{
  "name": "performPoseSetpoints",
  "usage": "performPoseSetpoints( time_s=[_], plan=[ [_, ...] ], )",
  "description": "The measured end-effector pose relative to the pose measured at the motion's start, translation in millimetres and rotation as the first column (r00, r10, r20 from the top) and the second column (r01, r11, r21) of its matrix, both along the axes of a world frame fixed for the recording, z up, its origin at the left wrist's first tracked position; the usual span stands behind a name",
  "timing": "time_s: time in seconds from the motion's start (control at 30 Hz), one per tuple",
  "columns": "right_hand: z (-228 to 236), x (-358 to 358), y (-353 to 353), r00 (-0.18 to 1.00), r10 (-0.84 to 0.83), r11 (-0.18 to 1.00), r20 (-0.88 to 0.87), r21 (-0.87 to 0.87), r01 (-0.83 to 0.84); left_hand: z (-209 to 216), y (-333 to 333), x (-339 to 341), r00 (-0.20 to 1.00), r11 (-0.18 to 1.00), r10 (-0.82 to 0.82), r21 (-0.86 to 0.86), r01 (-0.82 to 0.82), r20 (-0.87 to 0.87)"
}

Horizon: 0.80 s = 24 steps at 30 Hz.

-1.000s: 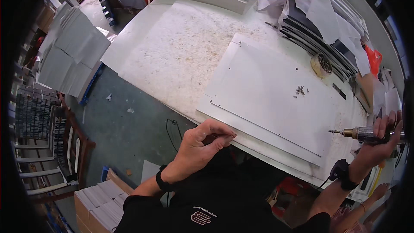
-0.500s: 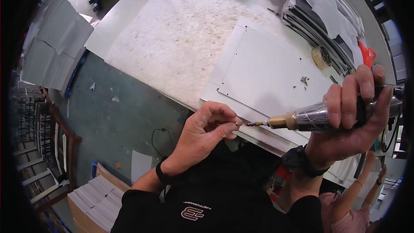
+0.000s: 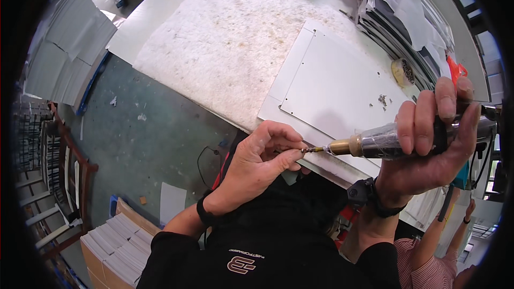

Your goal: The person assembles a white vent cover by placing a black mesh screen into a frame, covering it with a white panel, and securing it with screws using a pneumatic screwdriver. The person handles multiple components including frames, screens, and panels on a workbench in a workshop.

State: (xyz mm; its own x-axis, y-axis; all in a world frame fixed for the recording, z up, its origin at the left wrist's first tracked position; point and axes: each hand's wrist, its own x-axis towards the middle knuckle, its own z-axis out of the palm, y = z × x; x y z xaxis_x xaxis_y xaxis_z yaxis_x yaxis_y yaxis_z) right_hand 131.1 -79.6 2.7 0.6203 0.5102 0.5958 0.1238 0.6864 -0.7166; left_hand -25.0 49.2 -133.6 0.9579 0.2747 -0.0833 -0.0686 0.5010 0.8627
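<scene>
A screwdriver with a metal body (image 3: 377, 142) and a brass-coloured nose is gripped in my right hand (image 3: 428, 166), which wraps round it from below. The tool lies nearly level, its bit (image 3: 318, 149) pointing left. My left hand (image 3: 259, 155) is closed in a pinch, thumb against forefinger, on a small screw (image 3: 303, 151). The screw's end meets the tip of the bit, though the contact is too small to see well. Beyond my hands a white panel (image 3: 332, 69) with small holes lies on the table. Several loose screws (image 3: 382, 100) are scattered on it.
A tape roll (image 3: 402, 72) with small screws inside stands beside stacked dark and white sheets (image 3: 393, 24). A stained white pad (image 3: 219, 37) covers the table (image 3: 126, 43). Paper stacks stand left (image 3: 72, 48) and lower left (image 3: 120, 249). A co-worker in a striped shirt (image 3: 428, 265) is at lower right.
The screwdriver has shifted slightly left and up, and the gap between its bit and the screw has closed. My left hand has moved a little right, still pinching the screw.
</scene>
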Motion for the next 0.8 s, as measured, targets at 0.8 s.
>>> performPoseSetpoints(
  time_s=[0.8],
  plan=[
    [3,16,39,0.990,0.054,0.990,0.127,-0.134,-0.037,-2,21,27,0.919,0.534,0.237,0.747,-0.395,0.316]
  ],
)
